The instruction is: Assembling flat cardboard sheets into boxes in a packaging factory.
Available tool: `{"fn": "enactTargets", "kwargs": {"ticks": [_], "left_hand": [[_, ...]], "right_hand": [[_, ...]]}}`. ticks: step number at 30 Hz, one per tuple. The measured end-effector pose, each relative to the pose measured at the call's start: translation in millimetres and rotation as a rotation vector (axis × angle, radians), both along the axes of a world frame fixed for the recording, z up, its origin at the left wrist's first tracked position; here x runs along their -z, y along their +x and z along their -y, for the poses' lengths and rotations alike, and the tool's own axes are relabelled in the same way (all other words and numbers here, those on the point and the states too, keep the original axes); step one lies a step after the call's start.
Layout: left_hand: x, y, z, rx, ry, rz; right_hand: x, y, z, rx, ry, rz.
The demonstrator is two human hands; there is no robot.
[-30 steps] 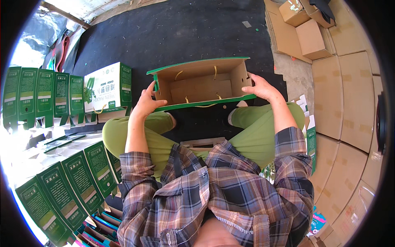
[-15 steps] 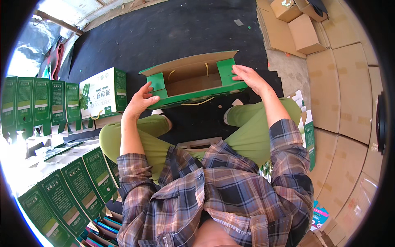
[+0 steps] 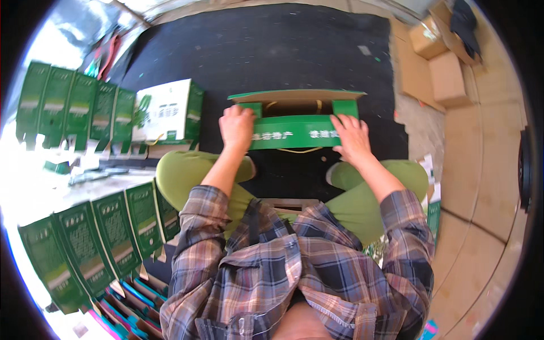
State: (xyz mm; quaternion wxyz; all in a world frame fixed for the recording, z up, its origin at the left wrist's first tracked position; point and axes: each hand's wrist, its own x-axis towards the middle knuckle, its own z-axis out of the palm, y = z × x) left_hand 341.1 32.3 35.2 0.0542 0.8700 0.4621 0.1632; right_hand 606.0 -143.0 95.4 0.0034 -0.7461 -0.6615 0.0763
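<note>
A green cardboard carton [image 3: 294,133] stands in front of me between my knees, with its top partly uncovered. Its near flap, green with white lettering, lies toward the opening, while the far flap stands up with its brown inside showing. Small green end flaps are folded in, and yellow cord handles [image 3: 319,106] show inside and on the near side. At the carton's left end my left hand [image 3: 237,126] is closed over the near flap's corner; its thumb is hidden. My right hand [image 3: 352,137] grips the right end, fingers on top and thumb lower on the near side.
To my left stand a row of green cartons [image 3: 76,107] and a white-and-green carton [image 3: 164,113]. More green cartons [image 3: 116,226] stand nearer. Large brown boxes [image 3: 481,158] are stacked along the right, with opened brown boxes [image 3: 447,76] at the far right. Black sheeting [image 3: 272,51] covers the floor.
The near flap has come up and over, so its lettered green face shows. Both hands have moved inward onto its ends. The whole view has shifted, with surroundings now further right.
</note>
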Motion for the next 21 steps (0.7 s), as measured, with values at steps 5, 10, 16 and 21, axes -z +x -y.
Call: {"fn": "enactTargets", "kwargs": {"ticks": [5,10,16,21], "left_hand": [[-17.4,-2.6,31.2,0.254,-0.155,-0.02],[-15.3,-8.1,30.7,0.253,-0.148,-0.033],[-12.3,-9.9,26.3,0.342,-0.249,0.013],[-7.3,-10.4,24.0,0.359,-0.296,0.046]], "right_hand": [[3.9,3.2,-2.3,-0.011,-0.007,-0.048],[1.4,-2.2,-10.0,-0.018,-0.013,-0.061],[1.0,-0.5,-10.5,-0.004,-0.042,-0.089],[4.3,3.5,-9.0,-0.038,-0.085,-0.091]]}}
